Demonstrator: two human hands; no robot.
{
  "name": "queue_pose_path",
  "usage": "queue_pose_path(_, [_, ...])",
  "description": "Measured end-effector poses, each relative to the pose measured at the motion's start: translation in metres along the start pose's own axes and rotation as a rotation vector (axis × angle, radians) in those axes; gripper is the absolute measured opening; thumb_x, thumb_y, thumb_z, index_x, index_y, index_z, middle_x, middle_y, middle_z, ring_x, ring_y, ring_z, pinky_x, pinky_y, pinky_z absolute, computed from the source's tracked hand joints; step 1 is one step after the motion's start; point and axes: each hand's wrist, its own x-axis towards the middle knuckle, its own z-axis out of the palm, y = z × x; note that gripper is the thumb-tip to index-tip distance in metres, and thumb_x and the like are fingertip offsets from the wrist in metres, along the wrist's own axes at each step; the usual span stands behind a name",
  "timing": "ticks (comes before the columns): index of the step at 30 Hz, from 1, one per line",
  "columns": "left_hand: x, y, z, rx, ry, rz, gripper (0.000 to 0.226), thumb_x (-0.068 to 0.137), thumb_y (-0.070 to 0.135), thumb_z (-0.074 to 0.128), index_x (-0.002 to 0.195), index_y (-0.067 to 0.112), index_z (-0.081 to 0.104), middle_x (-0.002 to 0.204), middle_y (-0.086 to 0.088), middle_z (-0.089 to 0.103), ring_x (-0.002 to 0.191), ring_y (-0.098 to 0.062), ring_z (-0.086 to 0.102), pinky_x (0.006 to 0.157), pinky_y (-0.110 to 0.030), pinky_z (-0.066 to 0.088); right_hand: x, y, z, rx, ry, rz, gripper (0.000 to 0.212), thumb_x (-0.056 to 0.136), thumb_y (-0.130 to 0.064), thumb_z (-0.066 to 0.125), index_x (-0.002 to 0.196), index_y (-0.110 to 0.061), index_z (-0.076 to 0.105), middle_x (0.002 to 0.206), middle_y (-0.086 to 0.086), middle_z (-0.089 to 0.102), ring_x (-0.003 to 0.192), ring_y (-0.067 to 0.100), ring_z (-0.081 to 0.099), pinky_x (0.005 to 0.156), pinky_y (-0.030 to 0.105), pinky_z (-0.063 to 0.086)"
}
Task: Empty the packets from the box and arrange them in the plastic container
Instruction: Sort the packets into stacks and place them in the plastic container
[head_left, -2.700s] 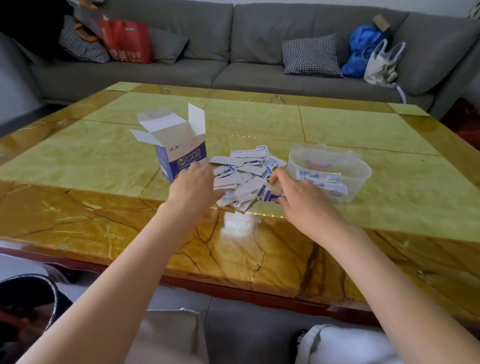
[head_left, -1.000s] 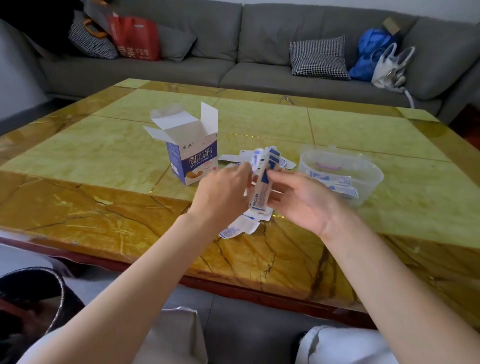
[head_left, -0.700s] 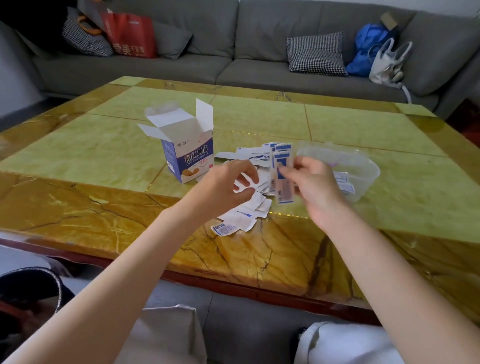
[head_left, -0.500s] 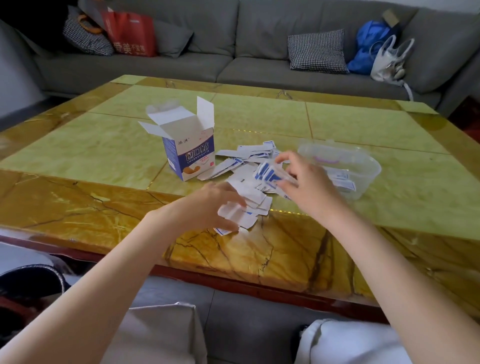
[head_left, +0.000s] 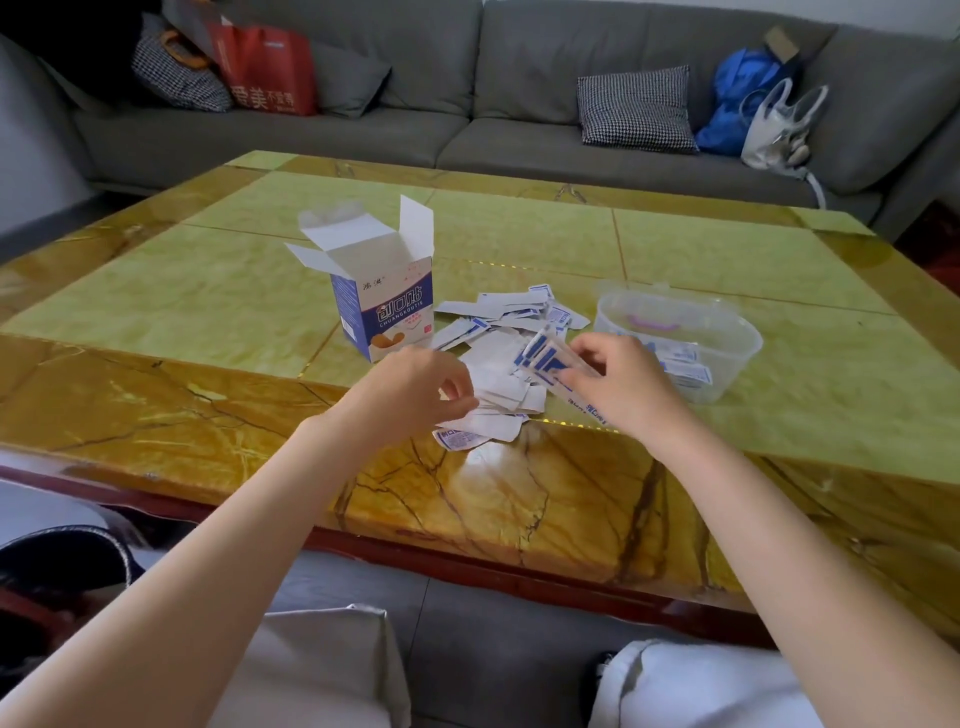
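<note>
- While the marble-topped table (head_left: 519, 228) carries the whole sorting job, a grey sofa (head_left: 467, 130) behind holds a checked cushion (head_left: 636, 109) and a red bag (head_left: 265, 67).
- The plaster box (head_left: 382, 306) stands upright at the pile's left, its flaps open; its inside is not visible, though it looks emptied.
- The clear plastic container (head_left: 737, 338) sits at the pile's right, within easy reach, with a few packets laid flat inside.
- The loose packets (head_left: 498, 358) lie heaped between box and container.
- The right hand (head_left: 618, 387) pinches a small fanned stack of packets (head_left: 548, 358) above the heap, likely squaring them for the container.
- The left hand (head_left: 415, 395), fingers curled, pinches at packets on the heap's near edge, seemingly gathering more.
</note>
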Motion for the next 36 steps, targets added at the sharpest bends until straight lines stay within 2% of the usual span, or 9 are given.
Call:
queue_pose_path(7, [-0.002,0.019,0.016,0.201,-0.074,0.131,0.040,0.081,0.052,0.058,0.112,0.027,0.055,0.111,0.012,0.057,0.101,-0.009,0.054,0.080,-0.027,0.050,0.001,-0.003,0.000,0.081,0.004,0.069,0.011,0.088,-0.011,0.058,0.095,-0.015,0.065,0.097,0.005,0.069,0.087,0.023,0.064,0.071,0.028,0.047])
queue_pose_path(12, [0.007,0.028,0.026,0.324,-0.016,0.178,0.022,0.091,0.037,0.048,0.099,0.021,0.059,0.102,0.005,0.061,0.093,-0.016,0.060,0.073,-0.031,0.053,0.000,-0.004,0.002,0.063,-0.019,0.058,0.009,0.087,-0.012,0.059,0.093,-0.017,0.064,0.098,0.004,0.069,0.089,0.023,0.064,0.079,0.035,0.051])
queue_pose_path(15, [0.008,0.027,0.016,0.050,0.104,0.091,0.019,0.090,0.032,0.055,0.090,0.016,0.065,0.089,0.005,0.065,0.081,-0.013,0.062,0.071,-0.027,0.053,0.000,-0.002,-0.002,0.130,-0.007,0.089,0.010,0.087,-0.011,0.059,0.093,-0.017,0.065,0.090,0.000,0.068,0.086,0.020,0.063,0.077,0.034,0.050])
queue_pose_path(20, [0.008,0.011,-0.021,-0.825,0.332,-0.282,0.014,0.088,0.018,0.060,0.074,0.018,0.063,0.057,0.013,0.068,0.058,0.003,0.064,0.067,-0.022,0.053,0.000,-0.003,-0.010,0.558,-0.062,0.169,0.015,0.091,-0.005,0.054,0.087,-0.018,0.062,0.093,0.001,0.065,0.084,0.013,0.061,0.083,0.030,0.048])
queue_pose_path(23, [0.005,0.010,-0.023,-0.945,0.275,-0.337,0.015,0.089,0.015,0.058,0.076,0.016,0.063,0.059,0.012,0.069,0.058,0.002,0.065,0.067,-0.020,0.054,0.000,-0.009,-0.010,0.791,-0.128,0.135,0.019,0.091,0.001,0.050,0.090,-0.015,0.060,0.096,0.003,0.064,0.089,0.014,0.060,0.091,0.032,0.045])
queue_pose_path(28, [0.005,0.027,-0.019,-1.055,0.219,-0.282,0.013,0.090,0.010,0.057,0.078,0.009,0.062,0.074,-0.003,0.069,0.060,-0.003,0.067,0.067,-0.017,0.057,-0.003,-0.017,0.003,0.688,-0.248,0.081,0.016,0.090,-0.003,0.053,0.093,-0.015,0.062,0.097,0.000,0.067,0.094,0.016,0.062,0.092,0.032,0.045])
queue_pose_path(30, [0.005,0.028,-0.016,-0.871,0.183,-0.273,0.009,0.088,0.015,0.060,0.082,0.009,0.063,0.079,-0.005,0.069,0.068,-0.009,0.068,0.072,-0.025,0.058,-0.003,-0.017,0.005,0.512,-0.164,0.040,0.008,0.091,-0.008,0.054,0.096,-0.009,0.060,0.092,0.005,0.068,0.086,0.021,0.065,0.081,0.034,0.050])
queue_pose_path(33, [-0.001,0.022,-0.012,-0.055,-0.067,-0.299,0.033,0.084,0.041,0.061,0.096,0.010,0.065,0.095,-0.003,0.067,0.087,-0.016,0.062,0.077,-0.028,0.051,-0.001,-0.011,0.002,-0.018,-0.038,-0.123,0.018,0.092,-0.016,0.052,0.109,-0.014,0.046,0.081,0.002,0.059,0.071,0.023,0.055,0.061,0.031,0.041])
queue_pose_path(36, [-0.009,0.024,-0.003,0.196,-0.307,-0.348,0.048,0.082,0.048,0.060,0.110,0.008,0.057,0.112,-0.005,0.058,0.095,-0.017,0.053,0.077,-0.027,0.042,-0.002,-0.005,0.001,-0.143,-0.124,-0.158,0.021,0.093,-0.017,0.052,0.113,-0.017,0.045,0.083,0.002,0.057,0.072,0.019,0.053,0.059,0.026,0.036])
